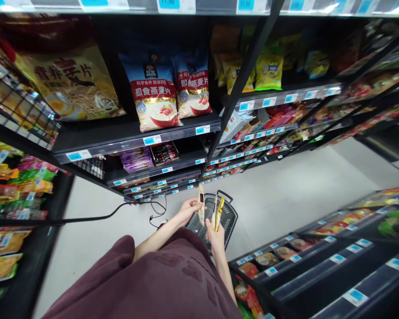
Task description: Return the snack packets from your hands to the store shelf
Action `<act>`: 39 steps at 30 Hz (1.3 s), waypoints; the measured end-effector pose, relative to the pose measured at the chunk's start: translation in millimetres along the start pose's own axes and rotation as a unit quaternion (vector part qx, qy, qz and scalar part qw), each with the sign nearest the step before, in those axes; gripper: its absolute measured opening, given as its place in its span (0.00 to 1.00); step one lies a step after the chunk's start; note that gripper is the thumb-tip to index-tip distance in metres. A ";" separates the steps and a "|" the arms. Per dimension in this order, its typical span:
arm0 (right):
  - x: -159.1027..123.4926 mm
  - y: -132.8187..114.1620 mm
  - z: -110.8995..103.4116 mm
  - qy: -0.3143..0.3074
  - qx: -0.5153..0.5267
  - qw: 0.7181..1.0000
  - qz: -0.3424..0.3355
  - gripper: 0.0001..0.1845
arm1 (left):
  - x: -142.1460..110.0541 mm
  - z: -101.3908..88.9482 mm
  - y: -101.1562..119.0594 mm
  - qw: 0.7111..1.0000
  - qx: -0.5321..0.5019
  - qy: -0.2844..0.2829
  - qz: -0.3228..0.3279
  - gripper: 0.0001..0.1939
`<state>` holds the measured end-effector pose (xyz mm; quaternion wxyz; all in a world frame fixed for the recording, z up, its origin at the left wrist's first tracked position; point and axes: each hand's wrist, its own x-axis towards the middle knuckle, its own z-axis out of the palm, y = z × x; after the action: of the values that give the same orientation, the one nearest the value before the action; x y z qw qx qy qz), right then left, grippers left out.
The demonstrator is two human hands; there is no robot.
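Head view, aisle floor below. Judged mid-handling: three slim packets are up in my hands, none set down yet; that much is left open. My left hand (pixel 188 212) pinches a beige packet (pixel 201 204) upright between thumb and fingers, the tips nearly closed across its thin width. My right hand (pixel 216 235) clasps two packets side by side, a pale packet (pixel 214 212) and a yellow packet (pixel 220 212), fingers curled round their lower ends; exact finger spread there, cannot tell. All three are above the dark basket (pixel 234 221). Oatmeal bags (pixel 154 95) stand on the shelf (pixel 136 142) ahead.
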<state>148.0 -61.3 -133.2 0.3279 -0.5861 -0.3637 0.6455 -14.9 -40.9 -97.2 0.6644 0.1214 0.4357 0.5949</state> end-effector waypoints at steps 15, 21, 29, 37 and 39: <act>-10.5 -11.9 19.1 -0.065 0.033 0.997 0.010 0.28 | -9.5 6.6 -4.8 0.989 -0.104 -0.067 -0.083 0.30; -7.0 -8.2 17.3 -0.029 -0.002 1.000 0.004 0.29 | -3.7 2.2 -7.8 0.996 -0.064 -0.021 -0.054 0.27; -4.4 -5.1 17.7 -0.032 -0.017 0.999 -0.009 0.27 | -2.6 -2.6 -9.8 0.996 -0.079 0.019 -0.042 0.20; -1.2 -3.1 17.5 -0.047 -0.025 0.998 -0.032 0.25 | 0.7 -8.5 -7.2 0.989 -0.128 0.057 -0.053 0.15; -1.9 -3.7 18.1 -0.048 -0.027 0.998 -0.031 0.24 | 1.2 -8.8 -5.6 0.987 -0.132 0.066 -0.055 0.14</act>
<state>130.1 -62.6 -128.1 0.3144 -0.5514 -0.4140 0.6524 -17.6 -44.4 -106.7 0.6760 -0.0312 0.4022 0.6167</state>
